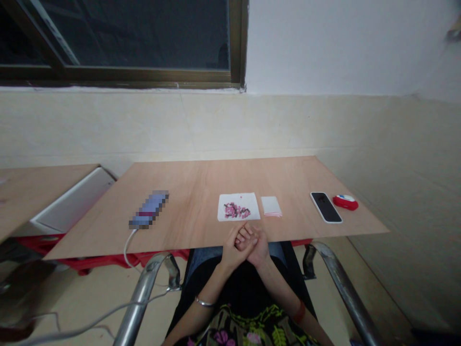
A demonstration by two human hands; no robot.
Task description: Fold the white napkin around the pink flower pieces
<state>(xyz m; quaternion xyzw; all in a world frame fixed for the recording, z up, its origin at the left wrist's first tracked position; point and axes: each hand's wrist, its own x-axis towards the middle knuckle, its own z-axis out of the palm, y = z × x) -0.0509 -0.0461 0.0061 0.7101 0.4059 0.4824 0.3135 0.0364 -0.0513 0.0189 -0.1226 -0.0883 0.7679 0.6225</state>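
Observation:
My left hand [233,247] and my right hand [262,250] are clasped together at the table's near edge, fingers closed, and no object shows between them. Just beyond them lies a white sheet [225,199] with a cluster of small pink and dark bits [236,210] on it. Whether the bits are loose or printed I cannot tell. One pink dot sits apart, higher on the sheet. Right of it is a small white folded stack [271,205] with a pinkish lower edge.
The wooden table [194,192] stands against a tiled wall. A phone [326,207] and a red and white case [346,202] lie at right. At left is a blurred-out device [148,210] with a white cable [127,247]. Metal armrests [144,283] flank me.

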